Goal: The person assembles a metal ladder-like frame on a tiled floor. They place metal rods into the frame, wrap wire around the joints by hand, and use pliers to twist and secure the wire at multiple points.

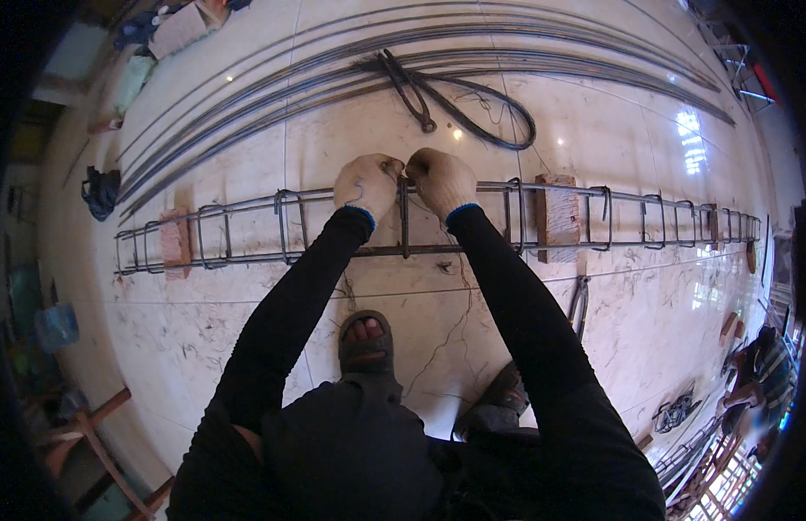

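Two gloved hands [366, 185] [444, 182] at rebar cage [405, 221]

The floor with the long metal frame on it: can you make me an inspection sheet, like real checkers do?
Surface: pale tiled floor, scattered with thin dark bits.
Job's things: long steel frame with square hoops; a brick at it.
Clutter: pincers beyond the frame, long rods behind.
Hands: left glove and right glove at the top bar; grip unclear.
Cables: none certain; dark loop near the pincers.
Surroundings: another person, lower right.
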`<state>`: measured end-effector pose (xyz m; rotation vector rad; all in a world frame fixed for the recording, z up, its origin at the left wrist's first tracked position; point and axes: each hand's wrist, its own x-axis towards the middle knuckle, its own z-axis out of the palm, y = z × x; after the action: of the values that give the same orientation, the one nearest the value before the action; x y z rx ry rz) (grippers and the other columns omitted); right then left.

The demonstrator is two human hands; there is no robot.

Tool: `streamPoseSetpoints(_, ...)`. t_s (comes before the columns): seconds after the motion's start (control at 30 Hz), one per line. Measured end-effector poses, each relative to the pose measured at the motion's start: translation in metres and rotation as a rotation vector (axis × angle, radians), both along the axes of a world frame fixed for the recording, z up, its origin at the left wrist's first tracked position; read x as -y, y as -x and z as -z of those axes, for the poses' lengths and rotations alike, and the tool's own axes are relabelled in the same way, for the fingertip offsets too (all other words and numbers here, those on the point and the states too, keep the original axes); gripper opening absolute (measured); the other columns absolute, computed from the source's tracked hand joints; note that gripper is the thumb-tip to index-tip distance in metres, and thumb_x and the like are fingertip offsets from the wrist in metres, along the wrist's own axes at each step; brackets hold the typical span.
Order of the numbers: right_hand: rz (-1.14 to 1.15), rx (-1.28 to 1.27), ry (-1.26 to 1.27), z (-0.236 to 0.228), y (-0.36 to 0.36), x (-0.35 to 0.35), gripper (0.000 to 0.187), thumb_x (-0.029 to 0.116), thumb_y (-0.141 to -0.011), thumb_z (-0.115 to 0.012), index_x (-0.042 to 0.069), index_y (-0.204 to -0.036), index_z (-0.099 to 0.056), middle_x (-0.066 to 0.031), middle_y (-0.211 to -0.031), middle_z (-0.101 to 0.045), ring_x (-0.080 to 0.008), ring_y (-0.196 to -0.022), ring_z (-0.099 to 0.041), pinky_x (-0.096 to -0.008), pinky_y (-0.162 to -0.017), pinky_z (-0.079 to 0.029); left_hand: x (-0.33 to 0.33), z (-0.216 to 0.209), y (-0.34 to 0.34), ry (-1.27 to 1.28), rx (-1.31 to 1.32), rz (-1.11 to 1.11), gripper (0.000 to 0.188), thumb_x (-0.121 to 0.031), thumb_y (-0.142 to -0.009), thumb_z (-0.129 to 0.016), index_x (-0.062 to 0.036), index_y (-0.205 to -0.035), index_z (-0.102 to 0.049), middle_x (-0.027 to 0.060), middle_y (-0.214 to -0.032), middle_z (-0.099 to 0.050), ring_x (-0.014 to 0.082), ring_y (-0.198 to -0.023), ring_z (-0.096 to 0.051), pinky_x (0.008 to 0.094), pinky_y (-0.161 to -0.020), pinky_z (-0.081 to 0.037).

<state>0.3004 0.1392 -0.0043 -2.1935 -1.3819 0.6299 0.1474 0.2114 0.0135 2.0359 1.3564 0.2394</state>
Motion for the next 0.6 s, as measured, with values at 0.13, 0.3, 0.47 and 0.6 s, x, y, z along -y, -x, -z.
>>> streamPoseSetpoints(0.13, -0.056, -0.112, 0.032, 0.002, -0.011, -0.006, 0.024, 0.03, -0.094, -0.073, 0.009, -0.105, -0.081, -0.0151, -0.102, -0.081, -0.036, -0.095, -0.077, -0.0457, -0.085, -0.06, -0.005, 0.01, 0.009, 0.16, 0.229, -0.021, 0.033, -0.033, -0.104, -0.064, -0.0061, -0.11, -0.082, 0.0167, -0.101, -0.082, 0.0319, -0.095, -0.079, 0.0405, -0.088, -0.06)
streamPoseSetpoints(0.3, -0.14, -0.208, 0.062, 0.006, -0.029, -0.01, 0.024, 0.027, -0.095, -0.073, 0.008, -0.106, -0.08, -0.0156, -0.101, -0.081, -0.0338, -0.092, -0.077, -0.0435, -0.085, -0.06, -0.005, 0.008, 0.005, 0.193, 0.231, 0.001, 0.032, -0.028, -0.106, -0.062, -0.0037, -0.108, -0.082, 0.0155, -0.098, -0.082, 0.0277, -0.091, -0.079, 0.0395, -0.085, -0.06)
streamPoseSetpoints(0.47, -0.083, -0.086, 0.049, 0.001, -0.015, 0.0, 0.023, 0.031, -0.096, -0.07, 0.013, -0.106, -0.081, -0.0131, -0.104, -0.081, -0.0356, -0.099, -0.076, -0.0471, -0.087, -0.059, -0.023, 0.008, 0.009, 0.607, 0.386, -0.053, 0.03, -0.022, -0.108, -0.062, 0.0, -0.119, -0.079, 0.0154, -0.108, -0.081, 0.0223, -0.095, -0.079, 0.0339, -0.087, -0.062)
streamPoseSetpoints(0.6, -0.051, -0.102, -0.014, 0.0, -0.012, 0.003, 0.022, 0.034, -0.097, -0.069, 0.016, -0.104, -0.081, -0.0113, -0.104, -0.081, -0.0362, -0.101, -0.076, -0.0484, -0.087, -0.059, -0.059, 0.016, 0.007, 0.53, 0.108, 0.27, 0.027, -0.018, -0.104, -0.063, -0.0043, -0.12, -0.08, 0.0116, -0.113, -0.08, 0.0221, -0.094, -0.077, 0.0334, -0.085, -0.062)
